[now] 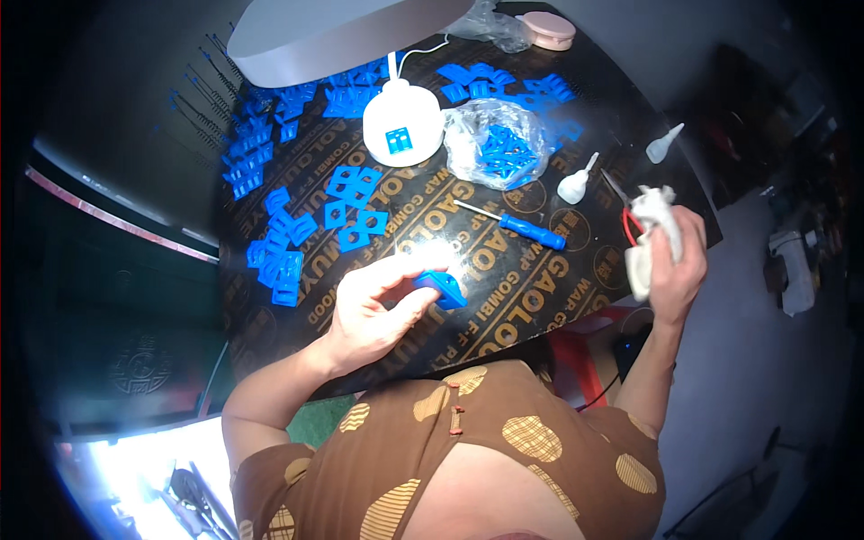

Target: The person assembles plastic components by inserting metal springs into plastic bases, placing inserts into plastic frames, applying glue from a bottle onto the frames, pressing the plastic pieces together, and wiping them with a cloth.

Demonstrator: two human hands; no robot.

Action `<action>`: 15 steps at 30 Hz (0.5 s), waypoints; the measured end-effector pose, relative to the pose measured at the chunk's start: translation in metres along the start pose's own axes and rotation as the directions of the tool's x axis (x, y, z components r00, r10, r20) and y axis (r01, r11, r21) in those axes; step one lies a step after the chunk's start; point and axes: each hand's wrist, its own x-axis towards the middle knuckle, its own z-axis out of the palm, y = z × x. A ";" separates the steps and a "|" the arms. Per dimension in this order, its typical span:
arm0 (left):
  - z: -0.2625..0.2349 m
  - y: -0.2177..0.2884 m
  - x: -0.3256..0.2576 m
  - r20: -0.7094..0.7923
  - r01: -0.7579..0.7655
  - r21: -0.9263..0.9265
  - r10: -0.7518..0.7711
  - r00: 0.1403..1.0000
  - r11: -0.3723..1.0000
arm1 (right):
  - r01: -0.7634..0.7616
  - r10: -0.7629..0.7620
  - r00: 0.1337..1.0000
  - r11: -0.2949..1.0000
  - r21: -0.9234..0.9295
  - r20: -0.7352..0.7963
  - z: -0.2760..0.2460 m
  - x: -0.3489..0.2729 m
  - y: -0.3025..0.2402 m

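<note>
- My counter (504, 297) is a dark board printed with gold lettering and rings.
- A white desk lamp (402, 121) stands at its far side, its wide shade (333, 36) overhead throwing a bright patch.
- Grey floor (747, 360) lies to my right.

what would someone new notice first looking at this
Probably the bright glare at the table's middle, where the left hand pinches a small blue plastic part. Heaps of blue square frames lie beyond, and the right hand grips a white tool at the right edge.

lamp (401, 123) (white) | screwdriver (522, 227) | bagged blue parts (499, 148) | 2 nozzle bottles (574, 185)
</note>
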 end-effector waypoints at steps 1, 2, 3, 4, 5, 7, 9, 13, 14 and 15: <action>0.000 -0.002 0.000 0.010 0.014 -0.052 -0.013 1.000 0.999 | 0.067 -0.071 0.996 0.995 0.077 0.045 0.005 -0.003 -0.017; 0.000 -0.003 -0.001 0.020 0.027 -0.104 -0.025 0.999 0.994 | 0.131 -0.145 0.986 0.979 0.157 0.083 0.011 -0.005 -0.031; 0.000 -0.003 -0.002 0.020 0.076 -0.118 -0.074 0.997 0.990 | 0.146 -0.178 0.976 0.963 0.225 0.128 0.017 -0.006 -0.046; 0.000 -0.003 -0.003 0.022 0.080 -0.114 -0.078 0.997 0.990 | 0.156 -0.212 0.962 0.943 0.295 0.170 0.024 -0.008 -0.057; -0.001 -0.002 -0.003 0.045 0.085 -0.081 -0.082 0.996 0.993 | 0.160 -0.237 0.949 0.930 0.331 0.206 0.032 -0.009 -0.066; 0.001 0.000 -0.003 0.068 0.107 -0.074 -0.102 0.992 0.991 | 0.142 -0.261 0.932 0.900 0.412 0.251 0.046 -0.011 -0.084; -0.002 0.006 -0.004 0.087 0.164 -0.083 -0.156 0.984 0.983 | 0.172 -0.309 0.921 0.869 0.464 0.236 0.057 -0.011 -0.095; -0.004 0.006 -0.005 0.083 0.176 -0.132 -0.166 0.983 0.976 | 0.197 -0.358 0.902 0.839 0.507 0.243 0.072 -0.010 -0.109; -0.006 0.004 -0.004 0.078 0.178 -0.131 -0.169 0.983 0.975 | 0.189 -0.354 0.903 0.837 0.514 0.245 0.076 -0.010 -0.109; -0.009 0.001 -0.004 0.085 0.172 -0.127 -0.162 0.983 0.977 | 0.188 -0.356 0.901 0.834 0.519 0.246 0.078 -0.012 -0.108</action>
